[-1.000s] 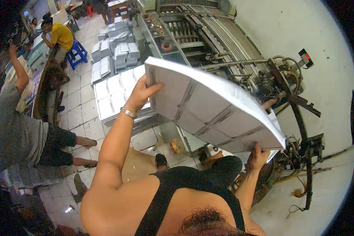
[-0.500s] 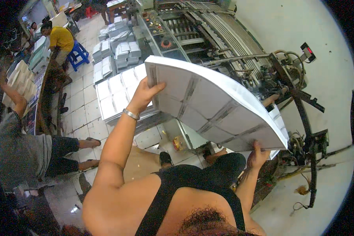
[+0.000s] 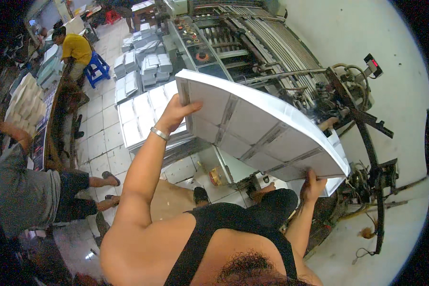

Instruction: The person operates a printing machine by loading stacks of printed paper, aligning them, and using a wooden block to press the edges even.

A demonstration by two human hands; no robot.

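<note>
Between my two hands I hold a thick stack of large white paper sheets, tilted and bowed, its underside printed with a grid of panels and grey strips. My left hand grips the left end, thumb over the printed face and fingers out of sight behind. At the lower right corner my right hand clasps the sheets, thumb on the printed face. Just beyond my left hand lies a pile of similar printed sheets, partly covered by the stack and my arm.
Ahead and to the right stands a large machine with rollers and a control panel. A dark metal frame juts out at right. Several paper bundles stand on the tiled floor. Two people work along a left-hand table.
My hold on the stack stays the same, and the stack has hardly moved. At left, the person in grey has shifted their arm and legs slightly.
</note>
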